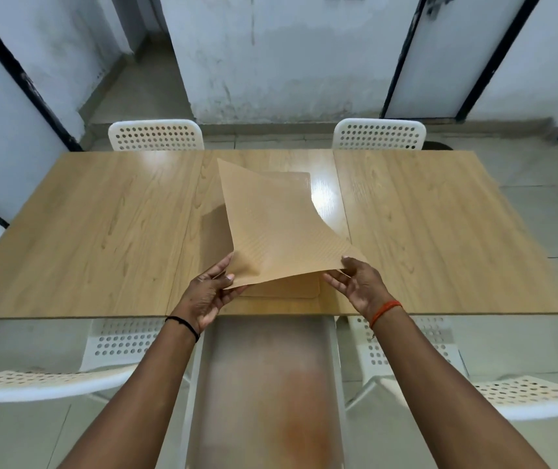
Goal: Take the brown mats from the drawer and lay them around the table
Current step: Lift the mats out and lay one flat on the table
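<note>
We hold a mat [271,228] by its two near corners, our left hand [208,292] at one and our right hand [358,286] at the other. Beyond our grip it rises and bows above the table [85,231]. Directly beneath our grip another mat [291,290] lies flat at the table's near edge. Two chairs [156,135] stand behind the table's far edge; two others sit behind our grip, one on either side.
</note>
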